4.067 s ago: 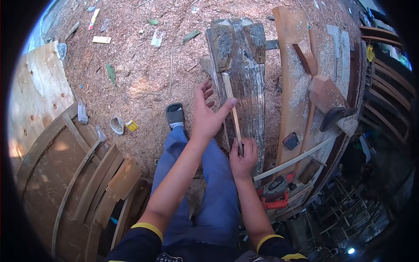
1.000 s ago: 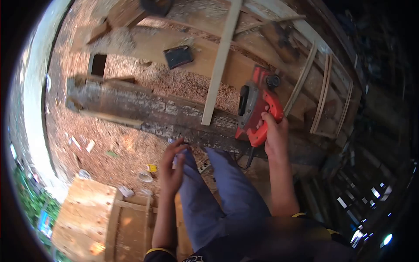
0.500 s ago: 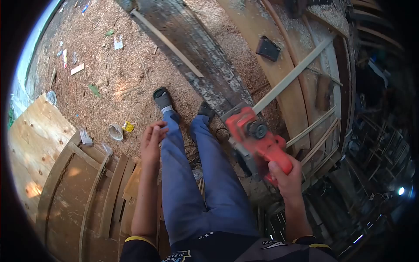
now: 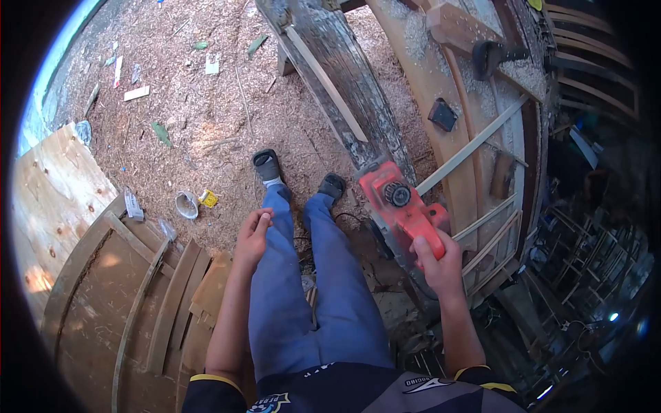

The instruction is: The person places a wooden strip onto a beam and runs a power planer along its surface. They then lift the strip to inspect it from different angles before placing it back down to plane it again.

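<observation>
My right hand grips the rear handle of a red electric planer. Its front end rests over or just above the near end of a weathered wooden beam; contact cannot be told. A narrow wood strip lies along that beam, its near end just ahead of the planer. Over my left leg hovers my left hand, fingers loosely bent and holding nothing.
Right of the beam, wide boards carry shavings, a small dark block and a long pale strip. Curved wooden frames and plywood lie at left. Shavings and litter, including a white cup, cover the ground.
The view has shifted, so the beam and boards sit lower and farther right. My right hand still holds the planer, now lined up more with the beam. My left fingers are more bent.
</observation>
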{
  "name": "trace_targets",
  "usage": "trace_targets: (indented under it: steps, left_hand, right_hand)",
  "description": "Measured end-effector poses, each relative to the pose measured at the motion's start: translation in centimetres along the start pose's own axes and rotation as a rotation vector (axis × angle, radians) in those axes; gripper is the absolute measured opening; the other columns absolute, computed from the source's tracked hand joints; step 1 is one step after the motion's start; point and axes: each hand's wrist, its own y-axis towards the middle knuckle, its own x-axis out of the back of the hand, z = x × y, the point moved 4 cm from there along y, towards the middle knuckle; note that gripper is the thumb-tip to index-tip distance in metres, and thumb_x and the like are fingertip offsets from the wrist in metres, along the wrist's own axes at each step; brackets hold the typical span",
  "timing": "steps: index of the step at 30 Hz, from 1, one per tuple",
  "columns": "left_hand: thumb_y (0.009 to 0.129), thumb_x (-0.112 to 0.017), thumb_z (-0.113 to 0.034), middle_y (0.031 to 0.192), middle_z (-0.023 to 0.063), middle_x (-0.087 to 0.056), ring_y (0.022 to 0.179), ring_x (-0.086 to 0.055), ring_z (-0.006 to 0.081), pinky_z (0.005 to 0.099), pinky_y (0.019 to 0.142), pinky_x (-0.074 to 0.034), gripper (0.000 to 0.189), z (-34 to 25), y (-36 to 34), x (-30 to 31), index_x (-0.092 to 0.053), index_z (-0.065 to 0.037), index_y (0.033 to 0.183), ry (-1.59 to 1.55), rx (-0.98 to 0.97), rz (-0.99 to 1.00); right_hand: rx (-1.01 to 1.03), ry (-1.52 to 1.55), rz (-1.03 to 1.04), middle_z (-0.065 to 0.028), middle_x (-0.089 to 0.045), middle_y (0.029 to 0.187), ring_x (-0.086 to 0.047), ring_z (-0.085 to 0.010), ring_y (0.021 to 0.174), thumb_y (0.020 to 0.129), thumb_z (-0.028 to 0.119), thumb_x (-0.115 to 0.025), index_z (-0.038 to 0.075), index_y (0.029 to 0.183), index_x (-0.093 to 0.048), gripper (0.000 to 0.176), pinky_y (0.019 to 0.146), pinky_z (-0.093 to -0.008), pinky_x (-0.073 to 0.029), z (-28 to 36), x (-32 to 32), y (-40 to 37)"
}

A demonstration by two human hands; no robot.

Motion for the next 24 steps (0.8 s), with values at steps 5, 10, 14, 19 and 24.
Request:
trace_targets:
  steps: [5,10,14,19,24]
  left_hand:
    - [0.106,-0.054,-0.024,0.110,0.0045,-0.065,0.100,-0.057,0.0128,0.0279,0.093,-0.046,0.029,-2.8,0.7,2.1,-0.062,-0.001,0.121,-0.019,0.004,-0.029]
    - [0.105,-0.054,-0.025,0.110,0.0053,-0.066,0.099,-0.057,0.0138,0.0284,0.093,-0.046,0.030,-5.3,2.0,3.8,-0.062,0.000,0.121,-0.040,-0.057,-0.045]
    - [0.105,-0.054,-0.025,0.110,0.0058,-0.066,0.098,-0.058,0.0142,0.0289,0.093,-0.046,0.031,-7.2,3.2,3.8,-0.062,0.000,0.121,-0.042,-0.052,-0.037]
    - [0.106,-0.053,-0.025,0.111,0.0060,-0.066,0.101,-0.058,0.0140,0.0298,0.094,-0.046,0.030,-7.3,4.1,3.6,-0.062,-0.001,0.121,-0.074,-0.066,-0.026]
    - [0.106,-0.052,-0.024,0.113,0.0071,-0.065,0.107,-0.059,0.0154,0.0310,0.096,-0.047,0.028,-5.6,5.1,4.0,-0.062,-0.001,0.120,-0.123,-0.033,-0.014]
  right_hand:
    - [-0.037,0.212,-0.027,-0.0026,-0.062,0.072,-0.058,-0.0086,0.060,0.099,0.024,-0.062,0.000,0.091,-0.067,0.026,0.056,-0.0248,-0.047,-0.6,-0.3,1.6]
    - [0.010,0.251,0.003,-0.0009,-0.059,0.069,-0.054,-0.0070,0.057,0.099,0.024,-0.060,0.000,0.089,-0.065,0.027,0.053,-0.0236,-0.043,0.1,-1.1,3.6]
    - [0.061,0.205,0.012,-0.0002,-0.058,0.067,-0.052,-0.0064,0.055,0.099,0.024,-0.060,0.000,0.089,-0.065,0.026,0.052,-0.0236,-0.042,0.3,-1.5,5.4]
    - [0.073,0.110,0.026,0.0003,-0.056,0.066,-0.051,-0.0059,0.055,0.098,0.023,-0.060,-0.001,0.090,-0.066,0.025,0.051,-0.0238,-0.040,1.0,-2.3,7.0]
    - [0.033,0.233,0.022,0.0007,-0.055,0.068,-0.050,-0.0059,0.055,0.097,0.021,-0.061,-0.003,0.095,-0.065,0.025,0.051,-0.0234,-0.039,1.8,-3.0,7.7]
